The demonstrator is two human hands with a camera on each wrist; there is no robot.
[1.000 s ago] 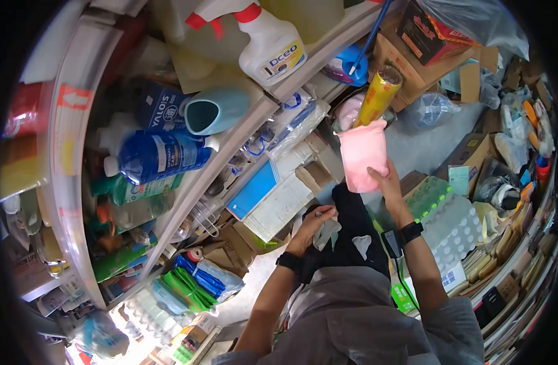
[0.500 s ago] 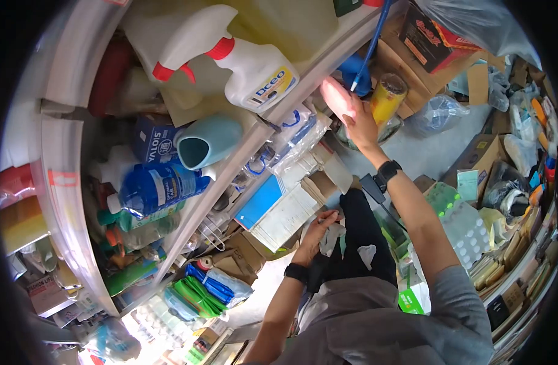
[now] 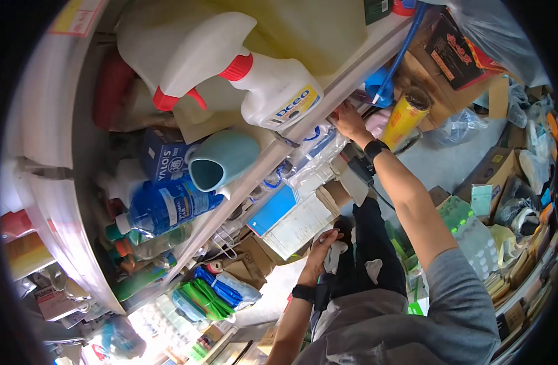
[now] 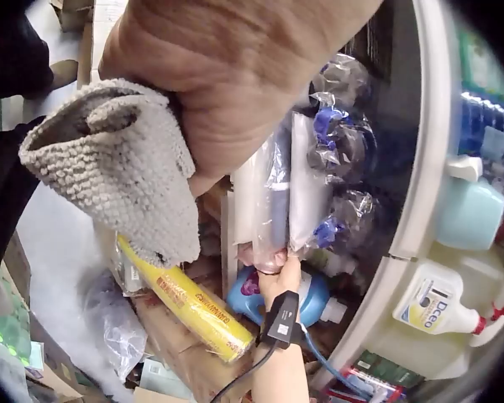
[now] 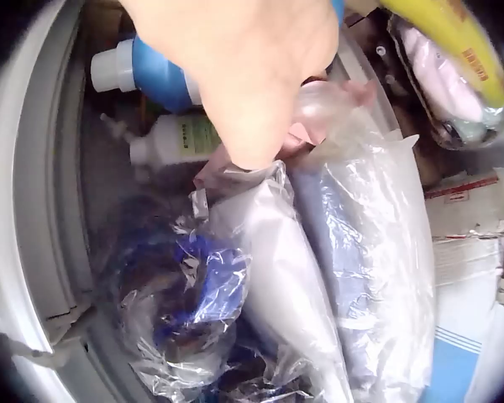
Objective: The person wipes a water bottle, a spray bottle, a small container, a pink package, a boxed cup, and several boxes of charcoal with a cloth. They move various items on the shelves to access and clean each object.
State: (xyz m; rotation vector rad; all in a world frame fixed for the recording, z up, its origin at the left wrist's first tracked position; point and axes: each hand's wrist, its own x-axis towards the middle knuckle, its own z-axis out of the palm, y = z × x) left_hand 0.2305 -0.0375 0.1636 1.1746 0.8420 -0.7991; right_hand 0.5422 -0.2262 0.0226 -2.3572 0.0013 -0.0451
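Though amid bags, right hand at packet, grip unclear; left hand around cloth.

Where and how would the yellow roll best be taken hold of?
Probably round the upper half of the yellow roll, coming from above with the nearby right hand: it is a long cylinder, tilted, its upper end free, while a pink bundle crowds its lower end.

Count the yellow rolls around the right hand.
1: the yellow roll is near the right hand, beside a brown cardboard box. All three views appear to show this same one. Others may be hidden in the clutter.
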